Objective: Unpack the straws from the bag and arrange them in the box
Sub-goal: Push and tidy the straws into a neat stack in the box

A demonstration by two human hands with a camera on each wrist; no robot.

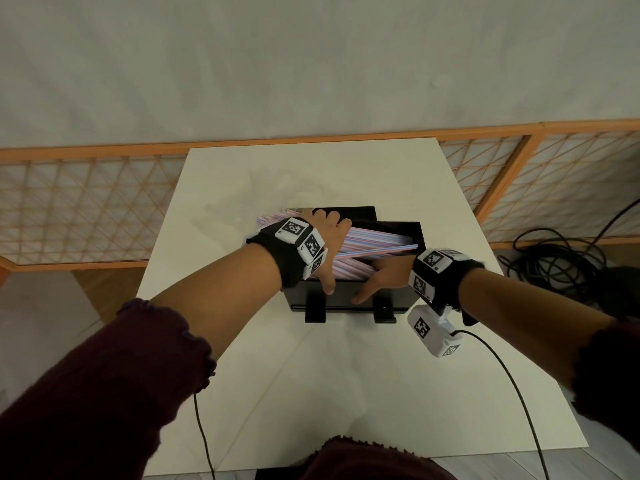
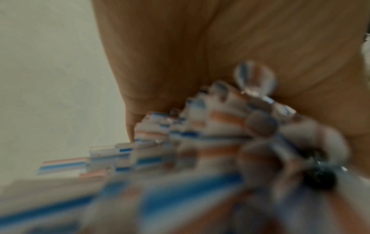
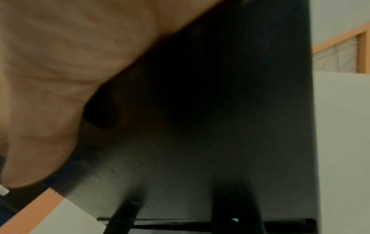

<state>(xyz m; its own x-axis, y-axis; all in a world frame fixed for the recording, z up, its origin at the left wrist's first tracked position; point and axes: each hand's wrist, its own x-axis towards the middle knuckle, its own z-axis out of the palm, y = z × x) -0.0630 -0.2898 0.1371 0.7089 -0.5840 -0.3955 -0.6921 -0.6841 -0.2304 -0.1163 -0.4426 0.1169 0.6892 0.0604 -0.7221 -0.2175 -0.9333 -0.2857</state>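
Observation:
A black box (image 1: pixel 398 230) stands mid-table, filled with striped pink, blue and white straws (image 1: pixel 374 237). My left hand (image 1: pixel 325 237) lies over the bundle, fingers curled round its far side and thumb down the box's front wall. The left wrist view shows the palm (image 2: pixel 200 55) against the straw ends (image 2: pixel 180 131), with glints of clear plastic among them. One loose straw (image 1: pixel 381 252) lies slanted across the rest. My right hand (image 1: pixel 384 275) grips the front wall, thumb outside and fingers hidden inside. The right wrist view shows that palm (image 3: pixel 50 79) against the box wall (image 3: pixel 220 126).
The box sits on a white table (image 1: pixel 311 375), with two black clips (image 1: pixel 315 311) on its front. An orange wooden lattice screen (image 1: pixel 86 202) runs behind the table. Black cables (image 1: pixel 561 265) lie coiled on the floor to the right.

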